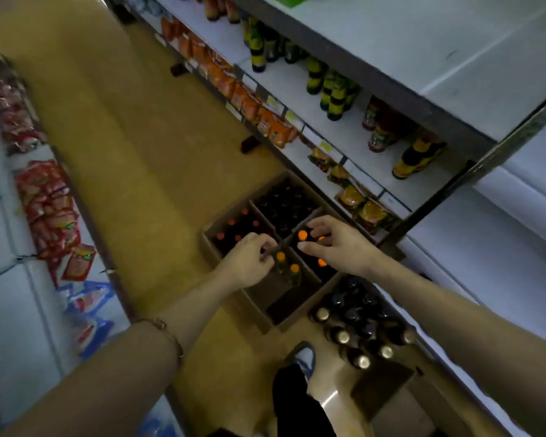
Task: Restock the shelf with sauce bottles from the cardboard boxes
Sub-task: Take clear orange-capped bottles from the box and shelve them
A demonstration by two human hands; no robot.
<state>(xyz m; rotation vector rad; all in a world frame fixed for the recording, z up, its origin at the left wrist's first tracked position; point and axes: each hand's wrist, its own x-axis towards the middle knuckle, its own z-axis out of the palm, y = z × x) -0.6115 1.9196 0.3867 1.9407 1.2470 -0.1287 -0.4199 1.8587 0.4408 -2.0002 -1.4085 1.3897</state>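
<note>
Brown cardboard box (216, 247) sits open on the floor, split into compartments packed with upright dark sauce bottles (284, 209). Orange-capped ones (302, 235) stand right under the right hand (334, 244), red-capped ones (230, 223) just beyond the left hand (249, 260).

dim, soft blur, wide-angle edge distortion

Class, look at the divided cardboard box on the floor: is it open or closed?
Open: the cardboard box shows bottle caps in its compartments from above.
</note>
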